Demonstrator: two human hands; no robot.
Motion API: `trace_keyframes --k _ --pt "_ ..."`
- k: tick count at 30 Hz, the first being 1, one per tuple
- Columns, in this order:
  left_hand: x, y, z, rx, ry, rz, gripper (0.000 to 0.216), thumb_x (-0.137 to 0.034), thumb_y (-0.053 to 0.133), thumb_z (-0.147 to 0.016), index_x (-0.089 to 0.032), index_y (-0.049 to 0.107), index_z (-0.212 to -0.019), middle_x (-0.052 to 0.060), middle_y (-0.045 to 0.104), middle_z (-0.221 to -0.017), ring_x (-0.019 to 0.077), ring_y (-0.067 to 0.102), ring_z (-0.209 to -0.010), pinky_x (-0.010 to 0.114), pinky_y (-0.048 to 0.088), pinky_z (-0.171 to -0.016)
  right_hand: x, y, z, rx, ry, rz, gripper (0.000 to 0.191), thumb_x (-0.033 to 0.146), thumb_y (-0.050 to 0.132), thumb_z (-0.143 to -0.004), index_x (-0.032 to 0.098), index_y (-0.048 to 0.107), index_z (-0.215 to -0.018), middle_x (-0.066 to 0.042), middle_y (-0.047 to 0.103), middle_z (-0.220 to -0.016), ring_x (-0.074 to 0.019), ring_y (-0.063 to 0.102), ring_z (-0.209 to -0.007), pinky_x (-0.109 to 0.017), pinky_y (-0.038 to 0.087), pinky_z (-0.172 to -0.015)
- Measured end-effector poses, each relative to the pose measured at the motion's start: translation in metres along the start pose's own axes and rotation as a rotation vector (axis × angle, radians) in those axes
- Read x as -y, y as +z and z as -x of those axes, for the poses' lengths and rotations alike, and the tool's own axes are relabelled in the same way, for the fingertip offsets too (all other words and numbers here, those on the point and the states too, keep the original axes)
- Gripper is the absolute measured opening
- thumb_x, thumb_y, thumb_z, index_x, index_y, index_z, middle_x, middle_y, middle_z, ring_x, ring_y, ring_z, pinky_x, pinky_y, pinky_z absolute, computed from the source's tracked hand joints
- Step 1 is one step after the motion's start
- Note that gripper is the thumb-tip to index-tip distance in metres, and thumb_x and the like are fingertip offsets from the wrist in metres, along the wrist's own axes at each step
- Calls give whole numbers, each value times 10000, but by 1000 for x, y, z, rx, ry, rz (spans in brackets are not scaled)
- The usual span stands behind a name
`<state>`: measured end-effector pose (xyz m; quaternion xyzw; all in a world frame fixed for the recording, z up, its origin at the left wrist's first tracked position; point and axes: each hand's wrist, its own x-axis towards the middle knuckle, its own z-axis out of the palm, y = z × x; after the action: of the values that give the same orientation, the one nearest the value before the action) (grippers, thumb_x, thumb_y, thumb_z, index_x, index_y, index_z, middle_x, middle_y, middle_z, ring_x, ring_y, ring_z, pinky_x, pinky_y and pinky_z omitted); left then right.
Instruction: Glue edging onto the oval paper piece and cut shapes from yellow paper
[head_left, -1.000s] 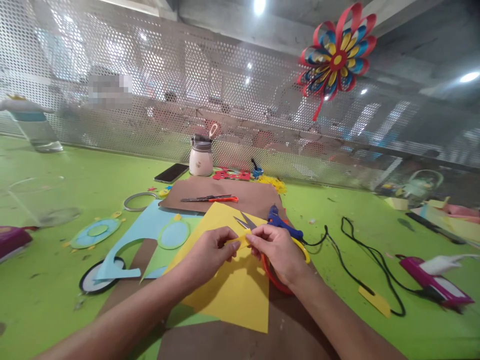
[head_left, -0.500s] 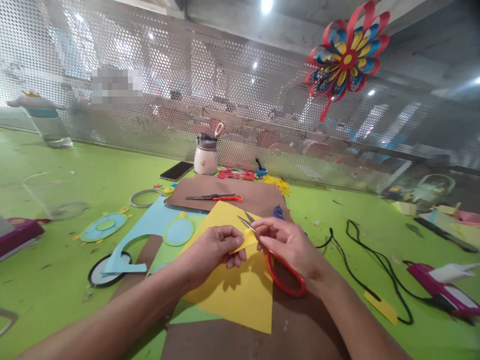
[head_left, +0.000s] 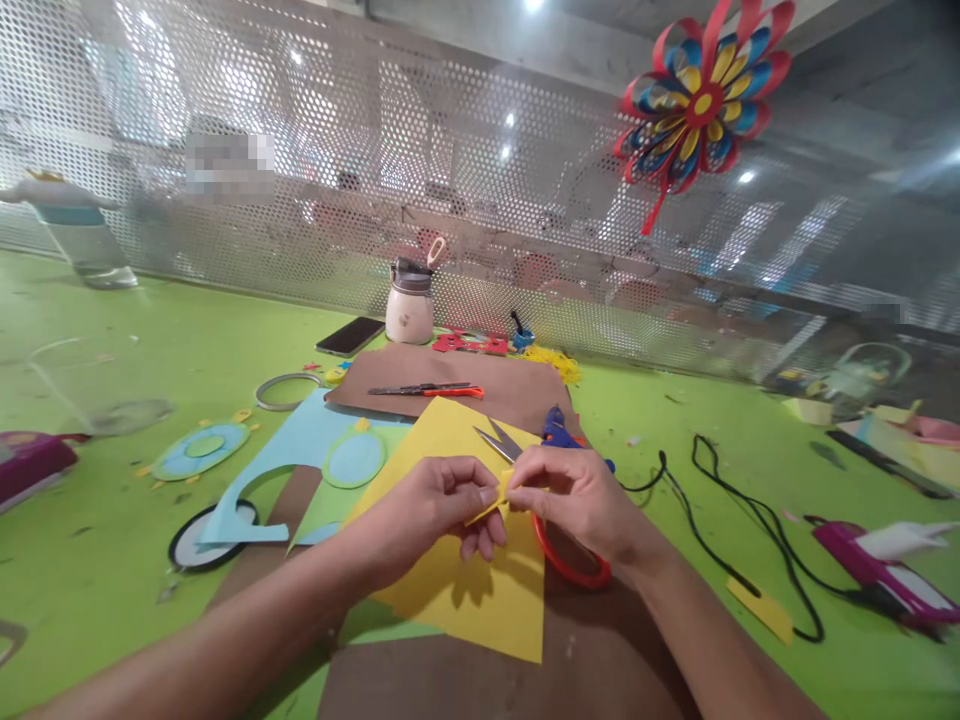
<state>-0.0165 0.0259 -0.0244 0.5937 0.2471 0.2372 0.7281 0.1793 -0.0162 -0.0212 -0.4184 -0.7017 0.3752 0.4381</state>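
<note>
Already cut: blue disc (head_left: 355,459). Unfinished, we judge: yellow scrap (head_left: 505,486), pinched by fingers (head_left: 486,495) of our left hand (head_left: 444,497) and right hand (head_left: 581,502).

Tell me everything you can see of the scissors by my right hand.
The scissors have two pointed, grey, metal-looking blades, parted in a narrow V above or on the yellow sheet, tips toward the picture's upper left. A red, plastic-looking handle loop shows below your right hand, mostly against the brown sheet. That hand hides their middle, so the pivot is out of sight. Whether they hang from the hand or rest on the sheets, I cannot tell.
</note>
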Motion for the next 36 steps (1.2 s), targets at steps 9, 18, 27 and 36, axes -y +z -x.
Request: trace_keyframes --k 9,18,27,36 --pt "0 8 -2 -51 64 -61 234 -353 604 -810 -119 599 -804 104 710 -739 199 669 -655 308 508 -586 -6 5 -2 -63 131 -215 99 248 715 -788 168 660 -771 20 616 -694 -108 553 -648 -240 443 -631" --pt "1 10 -1 -95 71 -116 288 -409 578 -829 -126 620 -800 106 722 -763 194 667 -675 311 527 -604 -10 8 -3 -102 179 -228 125 264 717 -777 163 648 -752 20 601 -668 -115 536 -623 -253 423 -607" --pt "4 11 -4 -145 37 -82 216 -342 604 -810 -134 580 -756 108 734 -729 193 678 -643 310 522 -573 -9 14 -4 -180 224 -311 154 234 743 -738 175 617 -803 32 596 -706 -104 538 -622 -246 427 -610" --pt "11 9 -6 -158 50 -80 233 -367 603 -815 -151 545 -750 99 729 -713 209 692 -641 305 519 -537 -10 12 -4 -175 225 -393 175 235 729 -760 178 618 -882 24 632 -714 -114 599 -623 -261 457 -634"
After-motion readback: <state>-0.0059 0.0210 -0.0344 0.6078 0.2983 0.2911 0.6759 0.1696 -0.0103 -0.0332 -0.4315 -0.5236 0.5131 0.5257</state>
